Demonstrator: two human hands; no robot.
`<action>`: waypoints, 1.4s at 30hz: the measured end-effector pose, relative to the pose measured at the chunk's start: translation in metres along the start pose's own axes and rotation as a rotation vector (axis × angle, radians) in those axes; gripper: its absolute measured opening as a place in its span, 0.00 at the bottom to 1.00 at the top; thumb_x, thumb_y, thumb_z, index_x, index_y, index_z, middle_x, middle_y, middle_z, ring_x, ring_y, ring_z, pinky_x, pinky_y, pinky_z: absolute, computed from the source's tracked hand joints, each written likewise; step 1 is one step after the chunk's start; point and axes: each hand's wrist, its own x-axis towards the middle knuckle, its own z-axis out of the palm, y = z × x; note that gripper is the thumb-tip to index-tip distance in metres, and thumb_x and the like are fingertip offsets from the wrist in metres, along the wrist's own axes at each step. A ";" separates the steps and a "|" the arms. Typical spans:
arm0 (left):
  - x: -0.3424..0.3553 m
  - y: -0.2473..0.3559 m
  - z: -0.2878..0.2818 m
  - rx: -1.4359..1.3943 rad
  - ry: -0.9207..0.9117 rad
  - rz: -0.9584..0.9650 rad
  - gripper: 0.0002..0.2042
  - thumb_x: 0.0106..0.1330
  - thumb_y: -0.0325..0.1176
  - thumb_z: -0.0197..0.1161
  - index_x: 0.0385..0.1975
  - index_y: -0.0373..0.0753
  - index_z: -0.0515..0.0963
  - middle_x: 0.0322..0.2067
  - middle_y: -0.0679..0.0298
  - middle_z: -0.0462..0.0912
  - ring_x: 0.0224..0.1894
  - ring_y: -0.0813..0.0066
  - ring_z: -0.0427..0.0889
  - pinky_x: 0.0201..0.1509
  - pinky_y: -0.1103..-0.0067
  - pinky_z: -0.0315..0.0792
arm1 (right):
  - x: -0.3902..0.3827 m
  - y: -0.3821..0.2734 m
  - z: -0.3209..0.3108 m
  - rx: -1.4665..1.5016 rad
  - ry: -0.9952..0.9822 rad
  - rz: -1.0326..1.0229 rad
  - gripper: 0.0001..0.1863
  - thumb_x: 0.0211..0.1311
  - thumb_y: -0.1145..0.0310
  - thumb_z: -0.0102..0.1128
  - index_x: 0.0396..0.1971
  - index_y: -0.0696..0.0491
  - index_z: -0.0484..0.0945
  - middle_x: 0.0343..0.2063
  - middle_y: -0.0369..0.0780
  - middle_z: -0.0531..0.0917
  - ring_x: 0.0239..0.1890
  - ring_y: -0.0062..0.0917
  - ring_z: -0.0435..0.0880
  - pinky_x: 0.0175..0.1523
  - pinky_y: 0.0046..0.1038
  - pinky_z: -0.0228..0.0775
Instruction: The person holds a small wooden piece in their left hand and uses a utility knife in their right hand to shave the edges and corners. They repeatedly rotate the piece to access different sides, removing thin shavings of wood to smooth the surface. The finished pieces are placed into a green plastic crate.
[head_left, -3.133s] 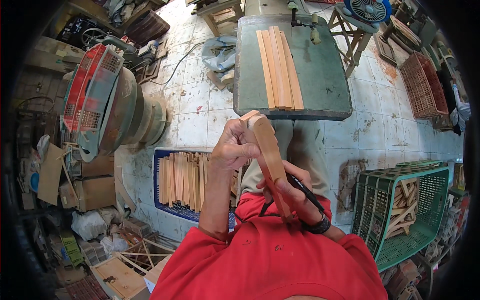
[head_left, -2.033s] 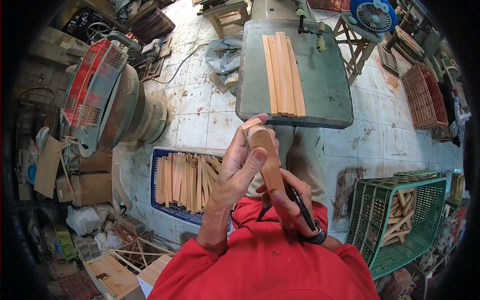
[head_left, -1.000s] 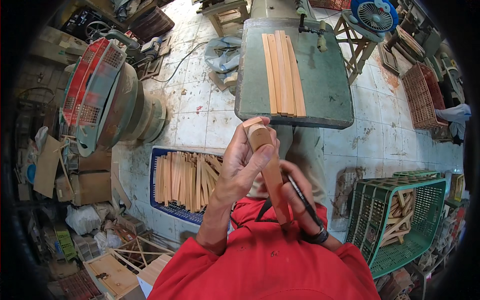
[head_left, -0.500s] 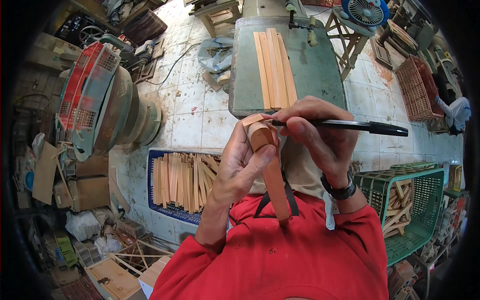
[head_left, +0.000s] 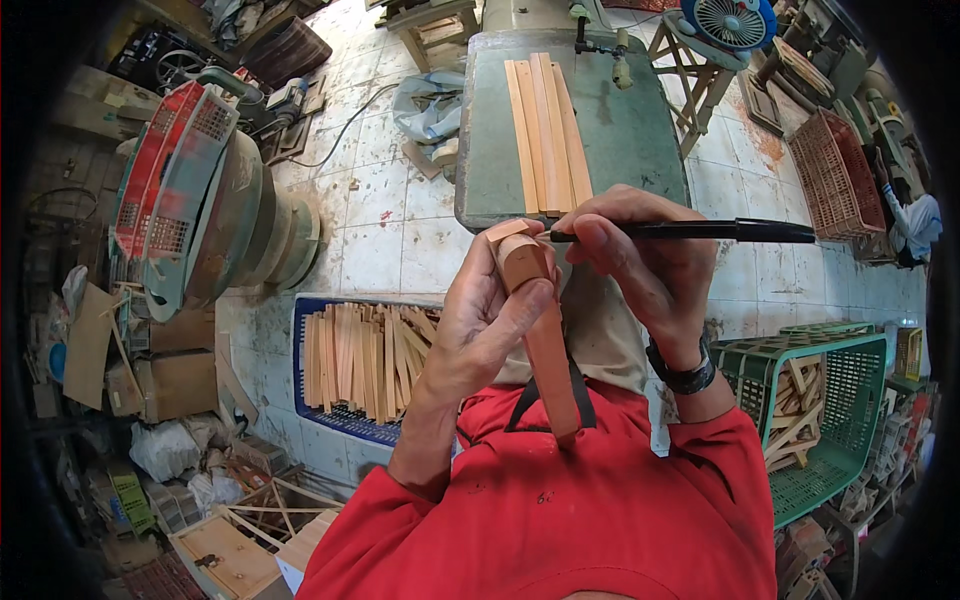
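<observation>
My left hand (head_left: 485, 330) grips a long brown wooden piece (head_left: 547, 370) that has a rounded upper end, with a small flat wood block (head_left: 506, 230) across its top. The piece points down toward my red shirt. My right hand (head_left: 640, 270) pinches a black pen (head_left: 735, 229) held sideways, its point at the upper end of the wood, beside my left fingertips. Just beyond both hands, several long pale wood strips (head_left: 545, 130) lie side by side on a green-topped table (head_left: 640, 150).
A blue crate (head_left: 300, 370) of wood strips stands below left, a green crate (head_left: 820, 480) with offcuts at right. A large machine (head_left: 250, 220) with red guard is left; a fan (head_left: 730, 30) and red-brown crate (head_left: 825, 200) are right. A person's white sleeve (head_left: 910, 220) shows far right.
My right hand has risen from beside my belly to the top of the wood, turning the pen sideways. In the last half second both hands shifted slightly upward. The white sleeve has moved.
</observation>
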 end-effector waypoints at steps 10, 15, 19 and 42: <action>0.008 -0.011 -0.001 0.208 0.120 0.029 0.18 0.71 0.29 0.56 0.58 0.35 0.62 0.42 0.68 0.71 0.44 0.86 0.69 0.49 0.86 0.66 | 0.015 -0.020 -0.002 -0.282 -0.079 -0.130 0.06 0.63 0.74 0.61 0.34 0.62 0.81 0.27 0.40 0.83 0.28 0.21 0.81 0.32 0.21 0.71; 0.013 -0.012 0.003 0.278 0.132 0.090 0.16 0.72 0.31 0.56 0.55 0.36 0.64 0.40 0.69 0.71 0.42 0.87 0.69 0.47 0.86 0.67 | 0.024 -0.011 0.004 -0.409 -0.206 -0.180 0.05 0.61 0.77 0.61 0.35 0.61 0.81 0.28 0.41 0.83 0.31 0.27 0.83 0.37 0.24 0.73; 0.013 -0.009 0.005 0.280 0.131 0.066 0.16 0.72 0.32 0.56 0.55 0.36 0.64 0.39 0.69 0.71 0.40 0.86 0.69 0.45 0.86 0.67 | 0.027 -0.012 0.005 -0.504 -0.259 -0.160 0.06 0.59 0.77 0.61 0.36 0.61 0.81 0.31 0.42 0.83 0.32 0.30 0.83 0.38 0.26 0.74; 0.015 -0.011 0.004 0.236 0.094 0.017 0.23 0.72 0.32 0.55 0.63 0.34 0.57 0.47 0.67 0.72 0.49 0.85 0.70 0.54 0.84 0.67 | 0.072 -0.006 0.005 -0.638 -0.556 -0.314 0.18 0.64 0.58 0.59 0.24 0.59 0.79 0.14 0.45 0.75 0.17 0.40 0.75 0.24 0.33 0.65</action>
